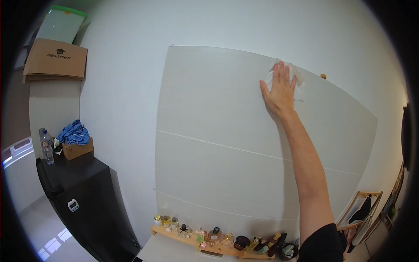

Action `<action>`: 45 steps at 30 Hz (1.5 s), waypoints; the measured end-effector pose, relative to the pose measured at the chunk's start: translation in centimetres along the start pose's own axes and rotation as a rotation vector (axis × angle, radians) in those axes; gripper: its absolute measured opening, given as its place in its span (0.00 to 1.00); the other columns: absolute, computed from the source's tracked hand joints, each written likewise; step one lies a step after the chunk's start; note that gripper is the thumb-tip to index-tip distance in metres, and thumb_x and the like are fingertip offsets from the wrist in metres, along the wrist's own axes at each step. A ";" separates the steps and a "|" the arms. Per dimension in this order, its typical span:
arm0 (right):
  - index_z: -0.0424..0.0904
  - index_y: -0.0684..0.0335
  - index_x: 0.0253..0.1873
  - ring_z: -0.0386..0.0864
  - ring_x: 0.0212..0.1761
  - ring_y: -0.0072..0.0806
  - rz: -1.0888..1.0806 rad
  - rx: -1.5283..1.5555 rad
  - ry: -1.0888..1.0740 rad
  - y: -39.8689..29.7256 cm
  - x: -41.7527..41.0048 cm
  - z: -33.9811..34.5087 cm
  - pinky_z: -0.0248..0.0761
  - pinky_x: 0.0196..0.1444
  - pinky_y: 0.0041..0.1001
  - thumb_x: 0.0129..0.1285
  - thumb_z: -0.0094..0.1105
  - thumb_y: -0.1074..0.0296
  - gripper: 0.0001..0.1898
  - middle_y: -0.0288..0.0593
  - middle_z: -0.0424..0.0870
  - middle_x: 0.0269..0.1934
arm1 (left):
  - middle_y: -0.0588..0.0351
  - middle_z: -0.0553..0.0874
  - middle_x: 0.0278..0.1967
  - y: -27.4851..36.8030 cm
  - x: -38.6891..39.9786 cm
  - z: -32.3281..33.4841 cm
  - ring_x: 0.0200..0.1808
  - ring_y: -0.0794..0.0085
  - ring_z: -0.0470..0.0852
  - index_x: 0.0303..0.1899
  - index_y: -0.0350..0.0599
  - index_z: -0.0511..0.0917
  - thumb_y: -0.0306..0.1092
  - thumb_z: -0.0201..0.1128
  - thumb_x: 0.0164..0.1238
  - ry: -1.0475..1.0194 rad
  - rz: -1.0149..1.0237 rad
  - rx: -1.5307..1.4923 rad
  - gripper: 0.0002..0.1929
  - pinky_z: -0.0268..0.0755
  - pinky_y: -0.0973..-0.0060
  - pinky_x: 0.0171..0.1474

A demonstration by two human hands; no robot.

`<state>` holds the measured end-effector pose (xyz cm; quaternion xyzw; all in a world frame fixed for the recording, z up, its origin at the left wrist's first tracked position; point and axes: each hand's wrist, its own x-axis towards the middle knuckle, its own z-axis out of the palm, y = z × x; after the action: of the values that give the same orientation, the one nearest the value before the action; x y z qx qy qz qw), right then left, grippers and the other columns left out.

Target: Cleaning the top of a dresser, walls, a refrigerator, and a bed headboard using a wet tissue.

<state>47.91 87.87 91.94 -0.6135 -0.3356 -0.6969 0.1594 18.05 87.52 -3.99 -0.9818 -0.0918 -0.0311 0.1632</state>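
Observation:
Raised high with its fingers spread, one hand, which looks like my right hand (280, 90), presses a white cloth or tissue (299, 85) flat against the upper edge of a large pale grey wall panel (216, 98). The cloth shows between and beside the fingers; part of it lies hidden under the palm. The arm, in a black sleeve, comes up from the lower right. My left hand is out of view. Thin light seams cross the panel.
Below the panel, perfume bottles (214, 236) stand on a wooden shelf (190, 241). A black refrigerator (88, 196) at the left carries a plastic bottle (47, 149), a cardboard box (78, 149) and blue cloth (74, 132). A wooden rack (349, 206) stands lower right.

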 end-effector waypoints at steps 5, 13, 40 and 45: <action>0.51 0.68 0.80 0.41 0.85 0.46 -0.081 0.075 0.019 -8.5 3.2 2.2 0.32 0.82 0.55 0.72 0.48 0.41 0.43 0.51 0.46 0.83 | 0.41 0.76 0.67 -9.5 -5.7 -25.7 0.73 0.49 0.68 0.62 0.32 0.76 0.44 0.51 0.79 0.141 -0.260 -1.116 0.24 0.49 0.54 0.80; 0.50 0.63 0.81 0.39 0.86 0.41 -0.195 0.075 -0.036 -17.1 6.3 5.7 0.30 0.82 0.55 0.72 0.46 0.38 0.43 0.47 0.46 0.83 | 0.43 0.75 0.69 -9.9 -6.5 -25.9 0.74 0.52 0.67 0.61 0.34 0.78 0.38 0.53 0.78 0.162 -0.263 -1.223 0.20 0.50 0.56 0.79; 0.57 0.61 0.79 0.72 0.67 0.43 -0.452 0.370 -0.282 -26.2 -12.3 4.2 0.50 0.78 0.57 0.67 0.59 0.42 0.43 0.42 0.51 0.82 | 0.42 0.83 0.61 -6.3 -5.7 -20.2 0.66 0.50 0.77 0.55 0.39 0.83 0.34 0.63 0.73 0.623 -0.270 -1.196 0.14 0.64 0.52 0.71; 0.55 0.57 0.80 0.64 0.75 0.48 -0.279 0.254 -0.386 -15.1 -13.4 -2.2 0.46 0.80 0.57 0.68 0.59 0.44 0.42 0.39 0.48 0.83 | 0.39 0.80 0.63 -6.7 -5.5 -20.2 0.69 0.47 0.74 0.56 0.36 0.82 0.37 0.60 0.75 0.542 -0.164 -1.116 0.17 0.60 0.50 0.73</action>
<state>39.38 94.80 74.91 -0.6580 -0.5258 -0.5343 0.0706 10.72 86.25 16.75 -0.8660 -0.0923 -0.3346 -0.3599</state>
